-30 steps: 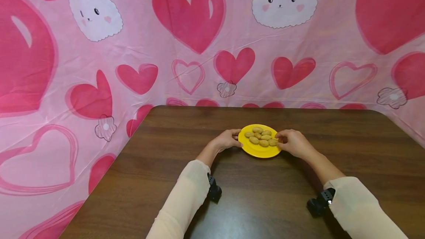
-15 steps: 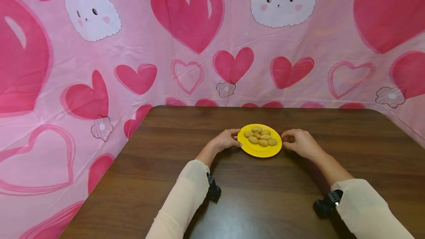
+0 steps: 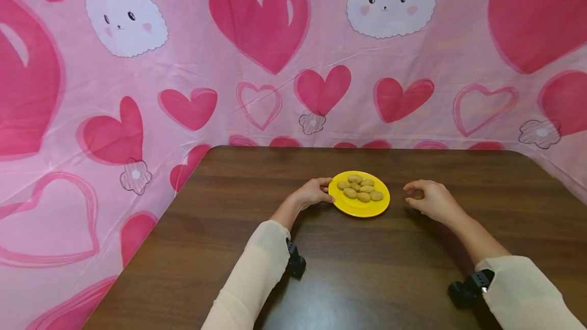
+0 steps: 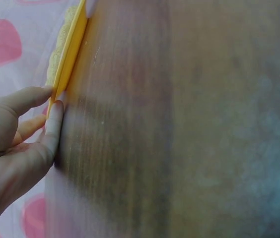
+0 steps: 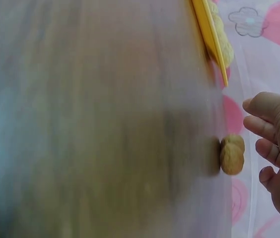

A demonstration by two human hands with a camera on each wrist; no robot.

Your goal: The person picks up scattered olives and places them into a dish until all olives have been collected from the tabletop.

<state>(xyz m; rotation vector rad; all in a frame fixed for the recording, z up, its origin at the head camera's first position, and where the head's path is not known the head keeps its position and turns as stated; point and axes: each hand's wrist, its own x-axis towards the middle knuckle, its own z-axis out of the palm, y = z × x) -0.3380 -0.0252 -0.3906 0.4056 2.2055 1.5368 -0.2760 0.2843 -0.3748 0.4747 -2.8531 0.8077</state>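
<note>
Several tan, oval, rough-skinned pieces [image 3: 364, 197] lie on a yellow plate [image 3: 364, 212]; their kind is not clear. My left hand [image 3: 312, 192] pinches the plate's left rim, thumb on top and fingers below, as the left wrist view shows. To the right of the plate, my right hand [image 3: 433, 200] is apart from it and holds nothing, its fingers loosely bent. One brown, two-lobed piece like a peanut in its shell [image 5: 232, 154] lies on the table beside the right fingertips [image 5: 251, 105]. In the head view this piece is hidden.
The brown wooden table [image 3: 348, 269] reaches back to a pink cloth with hearts and rabbits [image 3: 261, 19]. A small black camera [image 3: 295, 261] sits on the left wrist and another black camera [image 3: 470, 286] on the right.
My right hand has drawn back to the right, from touching a piece at the plate's right side to a spot beyond its rim. The left hand and plate have stayed put.
</note>
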